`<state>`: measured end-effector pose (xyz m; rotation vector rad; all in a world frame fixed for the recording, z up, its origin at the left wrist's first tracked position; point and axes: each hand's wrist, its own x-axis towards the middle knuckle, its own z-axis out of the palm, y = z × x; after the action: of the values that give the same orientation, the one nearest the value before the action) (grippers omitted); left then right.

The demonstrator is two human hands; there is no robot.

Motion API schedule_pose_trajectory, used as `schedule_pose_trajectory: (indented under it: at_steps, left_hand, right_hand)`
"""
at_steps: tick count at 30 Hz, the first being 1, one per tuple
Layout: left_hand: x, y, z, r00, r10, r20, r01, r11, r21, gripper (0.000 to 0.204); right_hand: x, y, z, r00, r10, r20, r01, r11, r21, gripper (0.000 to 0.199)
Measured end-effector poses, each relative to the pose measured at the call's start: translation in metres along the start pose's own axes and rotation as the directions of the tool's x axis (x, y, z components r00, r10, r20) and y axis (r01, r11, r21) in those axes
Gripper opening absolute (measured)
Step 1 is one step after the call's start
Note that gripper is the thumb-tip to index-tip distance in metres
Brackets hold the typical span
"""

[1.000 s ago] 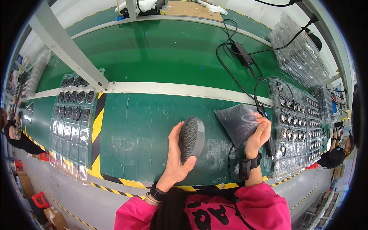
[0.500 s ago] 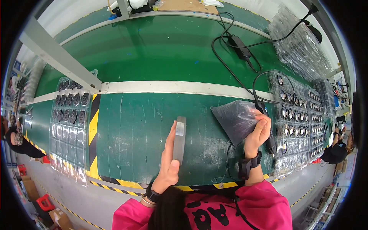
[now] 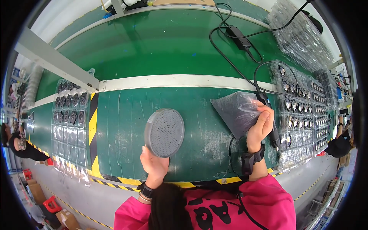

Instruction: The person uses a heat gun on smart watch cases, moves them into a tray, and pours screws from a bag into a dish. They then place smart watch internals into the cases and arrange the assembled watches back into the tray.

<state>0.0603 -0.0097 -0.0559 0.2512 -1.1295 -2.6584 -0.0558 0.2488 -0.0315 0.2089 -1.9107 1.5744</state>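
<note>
My left hand (image 3: pixel 155 164) grips the lower edge of a round grey perforated dish (image 3: pixel 165 132), its face with rows of small holes turned toward me. The dish is held up over the green bench. At the right, my right hand (image 3: pixel 262 124) pinches the gathered top of a clear plastic bag (image 3: pixel 237 114) filled with tiny dark pieces, too small to name. The bag's body leans out to the left of my fingers. Just beyond that hand lies a black electric screwdriver (image 3: pixel 273 136) on a cable, partly hidden behind my fingers.
Clear blister trays with round black parts (image 3: pixel 72 117) stand at the left, and more trays with ring-shaped parts (image 3: pixel 297 122) at the right. A black power adapter (image 3: pixel 238 37) and looping cables lie beyond the white rail (image 3: pixel 184 81). Stacked clear trays (image 3: pixel 299 36) rise at the far right.
My left hand has turned the dish from edge-on to face-on and shifted it slightly left. My right hand still pinches the bag in nearly the same place.
</note>
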Motion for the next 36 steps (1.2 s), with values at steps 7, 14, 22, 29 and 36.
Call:
schedule_pose_trajectory:
  at_steps: [7, 14, 22, 29, 36]
  left_hand:
    - [0.009, 0.007, 0.017, 0.984, -0.103, -0.147, 0.110, 0.993, 0.038, 0.062]
    - [0.012, 0.010, 0.019, 0.973, -0.088, -0.214, 0.122, 0.980, 0.154, 0.053]
    - [0.015, 0.024, 0.018, 0.977, 0.150, -0.152, 0.052, 0.525, 0.850, 0.036]
    - [0.014, 0.034, 0.024, 0.972, 0.226, 0.066, -0.042, -0.110, 0.993, 0.033]
    - [0.012, 0.028, 0.024, 0.959, 0.271, 0.079, 0.024, -0.358, 0.933, 0.031]
  right_hand:
    - [0.000, 0.001, 0.000, 1.000, -0.001, -0.001, 0.001, 1.000, -0.015, 0.029]
    - [0.000, -0.002, 0.000, 1.000, 0.010, -0.004, -0.010, 1.000, -0.024, 0.029]
    - [-0.001, -0.001, 0.001, 1.000, 0.004, -0.002, -0.004, 1.000, -0.025, 0.030]
    - [0.000, 0.000, 0.001, 1.000, -0.003, -0.017, 0.003, 1.000, -0.018, 0.029]
    - [0.000, 0.000, 0.001, 1.000, -0.003, -0.011, 0.003, 1.000, -0.015, 0.028]
